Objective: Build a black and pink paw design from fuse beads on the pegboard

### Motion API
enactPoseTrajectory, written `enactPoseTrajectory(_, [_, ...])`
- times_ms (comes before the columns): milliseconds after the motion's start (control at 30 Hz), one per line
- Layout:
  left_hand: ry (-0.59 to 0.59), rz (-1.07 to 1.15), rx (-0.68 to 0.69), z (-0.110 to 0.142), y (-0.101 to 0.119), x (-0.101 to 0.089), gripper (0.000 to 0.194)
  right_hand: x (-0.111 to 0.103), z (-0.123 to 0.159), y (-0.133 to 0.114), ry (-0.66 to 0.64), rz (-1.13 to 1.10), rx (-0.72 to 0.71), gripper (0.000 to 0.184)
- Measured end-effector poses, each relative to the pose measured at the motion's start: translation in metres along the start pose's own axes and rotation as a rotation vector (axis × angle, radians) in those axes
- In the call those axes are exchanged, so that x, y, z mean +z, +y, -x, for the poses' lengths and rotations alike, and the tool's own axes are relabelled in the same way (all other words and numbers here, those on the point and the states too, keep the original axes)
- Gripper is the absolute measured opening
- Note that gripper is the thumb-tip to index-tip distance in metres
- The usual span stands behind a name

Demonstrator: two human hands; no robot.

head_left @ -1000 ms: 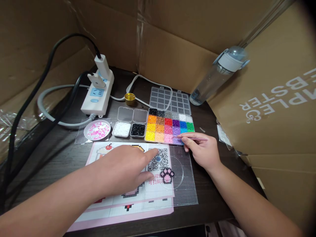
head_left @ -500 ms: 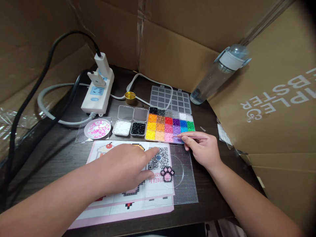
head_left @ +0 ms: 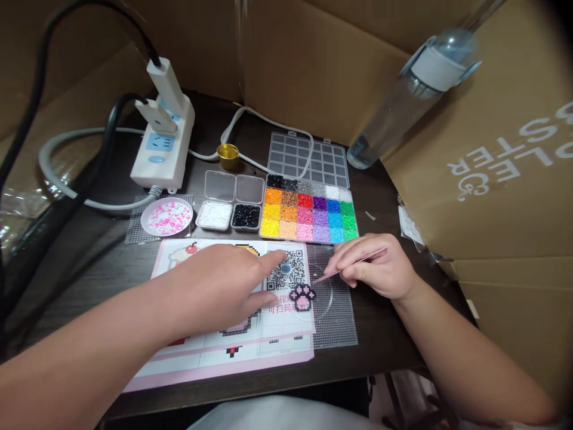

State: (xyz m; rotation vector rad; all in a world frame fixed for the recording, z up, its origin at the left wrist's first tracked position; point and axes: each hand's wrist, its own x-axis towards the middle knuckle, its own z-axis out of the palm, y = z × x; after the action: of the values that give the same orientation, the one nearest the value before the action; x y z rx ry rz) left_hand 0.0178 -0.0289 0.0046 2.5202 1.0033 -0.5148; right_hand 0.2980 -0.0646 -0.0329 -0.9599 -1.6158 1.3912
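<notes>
In the head view my right hand (head_left: 373, 266) is closed around slim pink tweezers (head_left: 330, 275), over the clear pegboard (head_left: 340, 322). The tweezer tip is beside a paw-shaped bead piece (head_left: 302, 297), pink with a black outline. A small pale speck shows near the tip; I cannot tell whether the tweezers grip it. My left hand (head_left: 235, 286) lies over the printed pattern sheets (head_left: 286, 325), index finger and thumb stretched apart near a QR code (head_left: 286, 272). Its other fingers are hidden. Beyond the sheets stands the sectioned bead box (head_left: 308, 209), lid open.
Small boxes of white beads (head_left: 213, 215) and black beads (head_left: 246, 216) stand left of the bead box. Further left are a dish of pink and white beads (head_left: 167, 217) and a power strip (head_left: 163, 143). A gold cup (head_left: 228, 156) and water bottle (head_left: 398, 113) stand behind.
My right hand has brought the tweezers from the bead box's front edge toward me, to just above the paw piece. My left hand keeps its place on the sheets. The camera view has shifted.
</notes>
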Motion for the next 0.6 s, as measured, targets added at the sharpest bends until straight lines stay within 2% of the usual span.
enactPoseTrajectory(100, [0.020, -0.010, -0.011, -0.001, -0.001, 0.003, 0.062, -0.002, 0.001, -0.001, -0.111, 0.067, 0.013, 0.011])
enactPoseTrajectory(200, [0.040, 0.001, -0.018, -0.001, -0.003, 0.006, 0.065, -0.001, -0.001, 0.001, -0.162, 0.097, 0.032, 0.012])
enactPoseTrajectory(300, [0.047, 0.010, -0.016, -0.002, -0.004, 0.006, 0.067, 0.001, -0.003, 0.002, -0.192, 0.073, -0.006, 0.008])
enactPoseTrajectory(600, [-0.012, -0.015, -0.006, -0.001, -0.001, 0.001, 0.064, -0.016, -0.001, -0.001, 0.011, 0.119, 0.009, 0.008])
